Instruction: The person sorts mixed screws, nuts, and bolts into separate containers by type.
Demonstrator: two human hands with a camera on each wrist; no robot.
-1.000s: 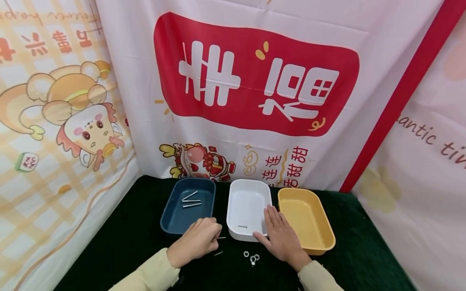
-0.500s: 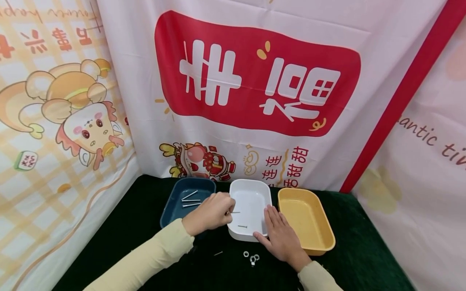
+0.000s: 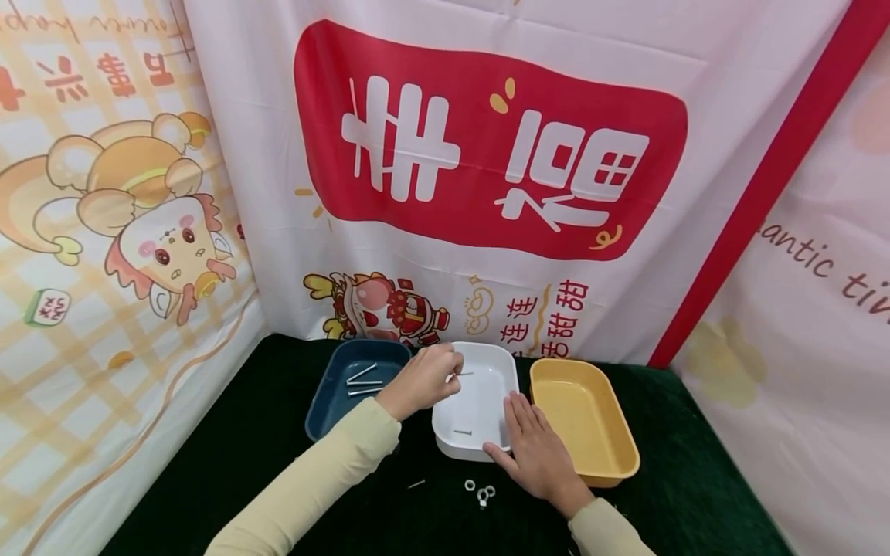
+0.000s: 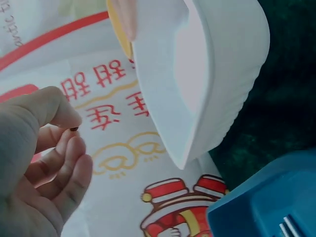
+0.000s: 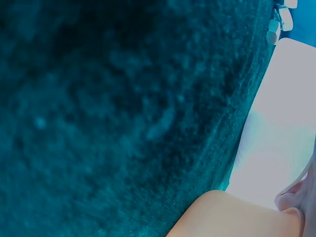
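Note:
Over the left back part of the white tray [image 3: 490, 367], my left hand [image 3: 421, 380] pinches a thin screw [image 3: 467, 374] between thumb and fingertips. In the left wrist view only a small dark end shows at the fingertips of the left hand [image 4: 49, 153]. My right hand [image 3: 538, 454] rests against the tray's right front rim, fingers straight. Another small screw [image 3: 462, 432] lies in the front of the white tray. On the dark green cloth lies one more screw [image 3: 416, 484], left of several nuts [image 3: 470, 485].
To the left stands a dark blue tray [image 3: 321, 409] holding several long bolts [image 3: 365, 383], partly hidden by the left arm. A yellow tray [image 3: 591, 417] stands on the right. Printed cloth [image 3: 389, 247] hangs behind the table's far edge.
My left hand has lifted a screw from the cloth beside the blue tray and carried it up and right, over the white tray. The right hand stays put.

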